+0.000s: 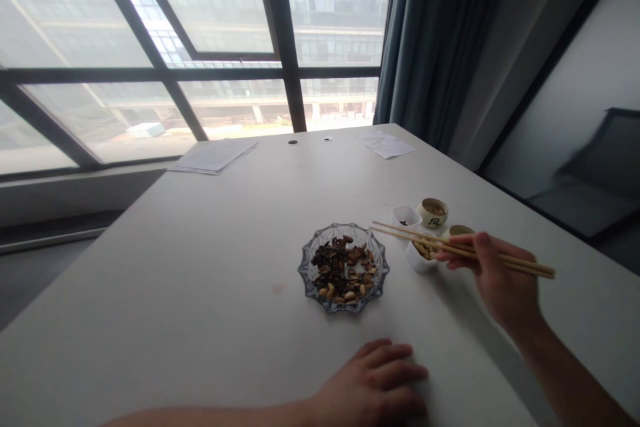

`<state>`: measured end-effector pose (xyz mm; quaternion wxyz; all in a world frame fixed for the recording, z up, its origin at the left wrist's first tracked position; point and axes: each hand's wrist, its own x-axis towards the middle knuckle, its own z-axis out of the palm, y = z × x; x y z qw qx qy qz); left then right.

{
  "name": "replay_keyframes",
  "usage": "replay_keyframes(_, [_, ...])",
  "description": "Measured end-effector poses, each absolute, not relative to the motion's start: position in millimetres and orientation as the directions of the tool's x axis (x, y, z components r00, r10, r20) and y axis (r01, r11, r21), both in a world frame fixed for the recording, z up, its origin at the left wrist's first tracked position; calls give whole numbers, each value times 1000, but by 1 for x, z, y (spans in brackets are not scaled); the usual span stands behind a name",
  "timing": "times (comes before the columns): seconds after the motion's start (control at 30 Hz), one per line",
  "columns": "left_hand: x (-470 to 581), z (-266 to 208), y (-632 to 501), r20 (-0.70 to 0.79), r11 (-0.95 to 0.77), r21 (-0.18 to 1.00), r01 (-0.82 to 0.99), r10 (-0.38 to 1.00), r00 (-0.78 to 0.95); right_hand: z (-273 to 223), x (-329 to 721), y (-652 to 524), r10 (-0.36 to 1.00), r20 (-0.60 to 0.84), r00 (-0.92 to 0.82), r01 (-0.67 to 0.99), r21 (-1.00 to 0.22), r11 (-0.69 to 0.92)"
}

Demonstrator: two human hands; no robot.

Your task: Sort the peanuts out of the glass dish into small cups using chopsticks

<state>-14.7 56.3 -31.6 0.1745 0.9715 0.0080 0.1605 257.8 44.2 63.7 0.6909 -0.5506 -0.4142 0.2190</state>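
My right hand [500, 280] is closed around a pair of wooden chopsticks [530, 267]. Their tips point left, close together, above the space between the glass bowl's right rim and the small dishes; nothing shows between them. The clear scalloped glass bowl [306, 270] holds dark seeds [325, 267], striped brown pieces [356, 255] and several pale nuts in shells [349, 295]. Under the chopsticks is a white square dish [420, 263] with light brown pieces in it. My left hand [383, 377] rests palm down on the table in front of the glass bowl, fingers apart and holding nothing.
Another white dish [407, 213] with a few dark bits stands beside a round cup [434, 213] bearing a black character. My right hand partly covers a second round cup [461, 231]. Papers [215, 157] and a loose sheet [387, 145] lie toward the white table's far edge.
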Motion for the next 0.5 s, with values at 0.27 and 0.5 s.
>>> replay_keyframes(0.27, [-15,-32,56,317,-940,339,-29,85,945,58,207,39,964,171,204,12,-985,173])
replay_keyframes(0.5, [-14,-32,55,331,-950,310,-20,88,940,54,191,39,969,84,233,8,-996,85])
